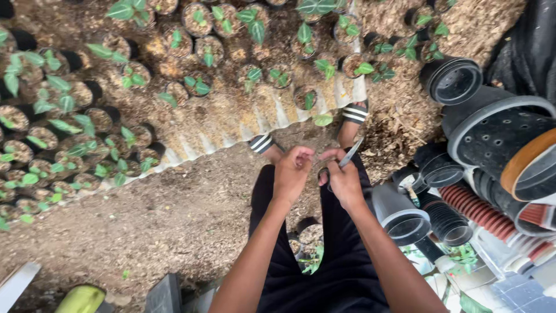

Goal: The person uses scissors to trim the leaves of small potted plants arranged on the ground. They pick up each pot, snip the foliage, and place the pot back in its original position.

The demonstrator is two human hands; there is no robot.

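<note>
Scissors: a pair of scissors (346,160) with slim grey metal blades that point up and away from the right hand, toward the far sandal; the handles are mostly hidden in the grip.
Right hand: the right hand (343,181) is curled tight around the scissors' handles, fingers through or over the loops, thumb side toward the other hand.
Left hand: the left hand (292,171) sits just beside the right, fingers bent inward and pinched together near the scissors; what they pinch, if anything, is too small to tell.
Below the hands: black trousers (339,261), with a small potted seedling (311,239) showing between the legs.
Beyond the hands: striped sandals (354,112) on bare soil, then a corrugated sheet (272,119) strewn with husk and rows of seedling pots (197,49) with green leaves.
Right of the right hand: stacked empty black pots (452,81), a large perforated pot (504,136) and a ribbed red-brown pot (472,203).
</note>
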